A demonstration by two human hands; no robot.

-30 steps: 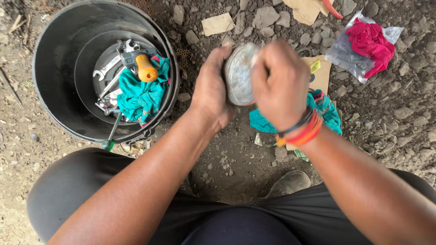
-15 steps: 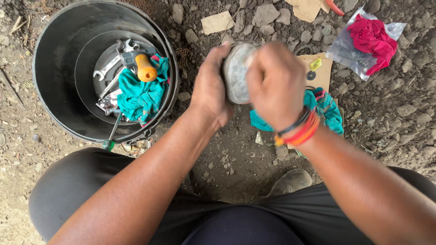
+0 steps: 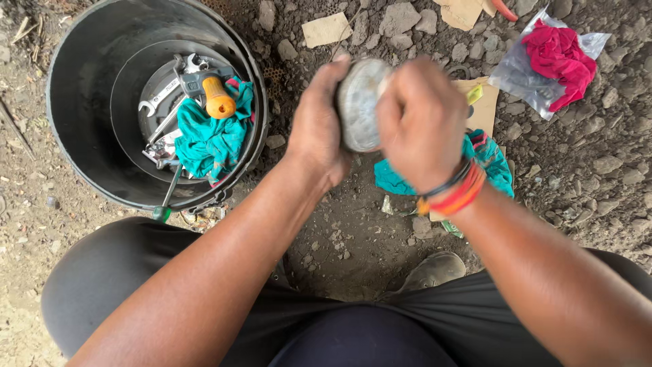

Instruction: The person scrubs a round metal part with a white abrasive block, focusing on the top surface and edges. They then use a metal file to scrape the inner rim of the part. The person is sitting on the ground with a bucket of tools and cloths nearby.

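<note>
A black bucket (image 3: 81,129) on the dirt ground holds wrenches (image 3: 159,102), an orange-handled tool (image 3: 219,95) and a teal rag (image 3: 210,139), a clear bag (image 3: 526,75) with red cloth (image 3: 560,58) lies right, while left hand (image 3: 316,129) and right hand (image 3: 421,122) each grip, closed, a round grey metal part (image 3: 356,105) between them.

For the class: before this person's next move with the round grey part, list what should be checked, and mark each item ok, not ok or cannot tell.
1. Left hand grips the round grey part from its side: ok.
2. Right hand is closed over the part's other side: ok.
3. Part held off the ground, above the dirt: ok.
4. Part's surface and condition: cannot tell, both hands and the part are blurred.
5. Tools within sight: ok, wrenches and an orange-handled tool lie in the black bucket with a teal cloth.
6. Ground below is tidy for setting down: not ok, stones and scraps of cardboard lie about.
</note>
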